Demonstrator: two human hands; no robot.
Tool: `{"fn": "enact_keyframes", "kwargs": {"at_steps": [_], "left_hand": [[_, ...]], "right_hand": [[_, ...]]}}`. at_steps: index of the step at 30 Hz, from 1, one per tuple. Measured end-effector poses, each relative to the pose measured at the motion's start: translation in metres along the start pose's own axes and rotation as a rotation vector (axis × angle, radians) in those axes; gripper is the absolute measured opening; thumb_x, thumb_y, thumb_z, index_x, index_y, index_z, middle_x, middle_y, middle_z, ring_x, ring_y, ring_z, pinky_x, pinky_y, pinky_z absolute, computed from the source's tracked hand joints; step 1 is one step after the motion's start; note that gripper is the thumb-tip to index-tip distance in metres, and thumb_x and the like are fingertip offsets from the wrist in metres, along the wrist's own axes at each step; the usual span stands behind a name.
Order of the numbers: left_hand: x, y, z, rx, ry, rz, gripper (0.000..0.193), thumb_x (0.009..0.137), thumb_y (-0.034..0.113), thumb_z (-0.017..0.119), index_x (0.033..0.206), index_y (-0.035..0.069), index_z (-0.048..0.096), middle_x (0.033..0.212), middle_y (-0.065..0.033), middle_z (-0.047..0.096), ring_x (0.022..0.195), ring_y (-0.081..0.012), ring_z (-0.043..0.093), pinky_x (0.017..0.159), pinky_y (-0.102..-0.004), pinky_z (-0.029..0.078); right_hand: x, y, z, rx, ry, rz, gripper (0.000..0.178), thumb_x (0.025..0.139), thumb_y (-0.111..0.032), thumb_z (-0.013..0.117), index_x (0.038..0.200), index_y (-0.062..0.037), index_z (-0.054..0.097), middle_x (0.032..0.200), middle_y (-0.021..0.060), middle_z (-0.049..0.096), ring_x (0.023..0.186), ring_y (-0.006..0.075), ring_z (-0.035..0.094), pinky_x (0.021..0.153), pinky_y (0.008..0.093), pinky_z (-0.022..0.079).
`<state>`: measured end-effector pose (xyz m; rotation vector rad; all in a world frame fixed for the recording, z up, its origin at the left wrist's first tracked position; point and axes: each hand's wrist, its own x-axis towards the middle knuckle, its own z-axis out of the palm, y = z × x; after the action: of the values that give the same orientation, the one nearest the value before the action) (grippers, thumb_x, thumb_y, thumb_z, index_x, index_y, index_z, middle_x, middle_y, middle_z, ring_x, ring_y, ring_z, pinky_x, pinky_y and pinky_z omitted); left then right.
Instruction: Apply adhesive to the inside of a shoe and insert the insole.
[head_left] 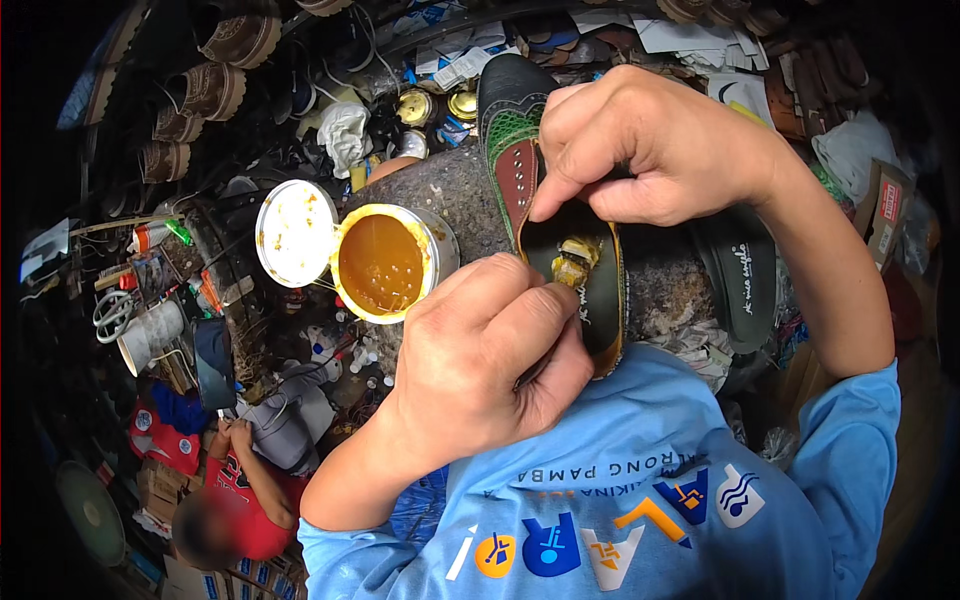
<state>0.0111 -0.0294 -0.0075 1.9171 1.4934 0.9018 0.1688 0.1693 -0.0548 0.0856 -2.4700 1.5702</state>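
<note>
A shoe [512, 170] with a black toe, green patterned band and reddish-brown eyelet panel lies lengthwise in front of me, its heel toward my body. My left hand [490, 350] is closed at its left side, near the heel. Beside those fingertips, on the dark insole, sits a small yellow, glue-smeared piece [577, 262]; its kind is unclear. My right hand [660, 150] bends over the shoe from the right, its fingers closed at the edge by the eyelets. Left of the shoe stands an open can [440, 240] of amber glue, its white lid [295, 232] hinged back.
A rough stone block [465, 190] lies under the shoe and can. To the right is another dark shoe [745, 285]. Scissors [113, 314] and clutter fill the left. A person in red [255, 500] sits at lower left. Brown shoes [205, 90] line the upper left.
</note>
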Motion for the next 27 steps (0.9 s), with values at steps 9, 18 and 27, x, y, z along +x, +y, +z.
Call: {"fn": "enact_keyframes", "kwargs": {"at_steps": [9, 18, 27], "left_hand": [[0.001, 0.012, 0.005, 0.127, 0.092, 0.046, 0.017, 0.071, -0.007, 0.077, 0.087, -0.002, 0.074, 0.07, -0.0107, 0.063, 0.056, -0.0238, 0.063, 0.052, -0.0334, 0.05], [0.004, 0.013, 0.006, 0.285, 0.012, 0.01, 0.015, 0.072, -0.009, 0.075, 0.086, -0.003, 0.073, 0.072, -0.0129, 0.067, 0.057, -0.0243, 0.064, 0.053, -0.0326, 0.051], [0.002, 0.024, -0.003, 0.233, 0.021, -0.069, 0.009, 0.079, -0.007, 0.075, 0.086, -0.004, 0.072, 0.072, -0.0137, 0.069, 0.057, -0.0247, 0.067, 0.054, -0.0325, 0.052]], "right_hand": [[0.002, 0.0, 0.004, -0.043, 0.011, -0.008, 0.031, 0.071, -0.003, 0.067, 0.099, -0.0012, 0.08, 0.086, 0.014, 0.072, 0.084, 0.034, 0.068, 0.082, 0.0419, 0.054], [0.002, 0.001, 0.008, -0.097, 0.055, -0.009, 0.033, 0.074, -0.004, 0.063, 0.101, -0.0011, 0.081, 0.089, 0.0189, 0.078, 0.084, 0.0332, 0.075, 0.081, 0.0401, 0.06], [-0.003, 0.006, 0.011, -0.057, 0.13, -0.147, 0.026, 0.069, 0.004, 0.071, 0.093, 0.0009, 0.079, 0.087, 0.0127, 0.074, 0.086, 0.0331, 0.069, 0.085, 0.0423, 0.056]]}}
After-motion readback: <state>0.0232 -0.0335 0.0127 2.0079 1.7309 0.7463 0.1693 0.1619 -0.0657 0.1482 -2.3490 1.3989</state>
